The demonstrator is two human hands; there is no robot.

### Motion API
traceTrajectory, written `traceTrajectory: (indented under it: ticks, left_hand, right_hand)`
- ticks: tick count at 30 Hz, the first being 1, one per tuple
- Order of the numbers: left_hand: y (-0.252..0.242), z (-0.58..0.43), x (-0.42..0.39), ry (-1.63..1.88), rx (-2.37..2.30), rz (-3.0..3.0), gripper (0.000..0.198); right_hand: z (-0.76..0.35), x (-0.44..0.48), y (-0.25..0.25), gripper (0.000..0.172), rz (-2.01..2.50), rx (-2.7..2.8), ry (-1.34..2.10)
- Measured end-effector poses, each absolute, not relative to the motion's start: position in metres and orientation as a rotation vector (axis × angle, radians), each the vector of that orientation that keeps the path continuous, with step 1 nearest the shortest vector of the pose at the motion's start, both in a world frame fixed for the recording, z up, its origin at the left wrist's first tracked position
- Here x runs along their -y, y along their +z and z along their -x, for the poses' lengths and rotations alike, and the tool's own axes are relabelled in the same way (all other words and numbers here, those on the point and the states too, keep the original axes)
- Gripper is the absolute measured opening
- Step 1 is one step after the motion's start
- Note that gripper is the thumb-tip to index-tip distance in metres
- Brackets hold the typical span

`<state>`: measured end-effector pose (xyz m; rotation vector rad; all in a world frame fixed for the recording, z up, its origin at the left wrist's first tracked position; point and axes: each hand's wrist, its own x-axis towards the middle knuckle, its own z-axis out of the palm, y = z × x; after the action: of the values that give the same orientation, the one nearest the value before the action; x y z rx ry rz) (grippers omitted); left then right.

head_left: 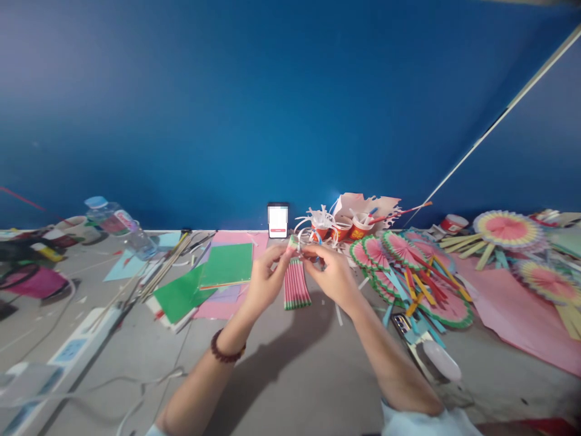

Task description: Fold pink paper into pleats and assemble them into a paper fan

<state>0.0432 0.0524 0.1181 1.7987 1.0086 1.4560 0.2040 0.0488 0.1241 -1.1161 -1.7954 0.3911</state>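
Both hands meet over the middle of the table. My left hand [267, 275], with a brown bead bracelet on the wrist, pinches a small green-and-pink folded paper [293, 243]. My right hand [332, 274] is closed at the fingertips beside that paper, where a thin white strip shows; its exact hold is too small to make out. Just below the fingers is a pleated pink paper [297, 287] with green ends. Whether it joins the piece in my fingers I cannot tell.
Green paper sheets [227, 265] lie left of the hands. A lit phone [278, 221] leans on the blue wall. Red cups [361, 227] hold strips and pens. Paper fans [403, 251] pile up at right, near a white mouse [441, 360]. A power strip [75, 348] and bottle [118, 219] are left.
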Motion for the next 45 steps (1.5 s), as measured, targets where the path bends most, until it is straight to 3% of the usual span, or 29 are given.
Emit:
traceTrajectory:
  ticks: [13,23,28,35,45]
  left_hand:
    - [0.117,-0.045,-0.049,1.494,-1.027,-2.055,0.022]
    - [0.119,-0.046,-0.05,1.473,-0.983,-1.744,0.028]
    - [0.127,-0.041,-0.051,1.395,-0.991,-1.547,0.03]
    - [0.114,-0.032,-0.065,1.432,-1.01,-1.377,0.026]
    - [0.11,-0.031,-0.075,1.525,-1.057,-1.248,0.021]
  right_hand:
    - [-0.205,-0.05,0.123,0.019,1.123,1.762,0.312]
    - [-0.204,-0.052,0.122,0.029,1.105,1.723,0.446]
    - [-0.201,-0.057,0.116,0.017,1.087,1.614,0.728]
    - [-0.201,-0.063,0.111,0.024,1.08,1.32,1.103]
    - [-0.201,-0.042,0.133,0.024,0.657,1.171,1.777]
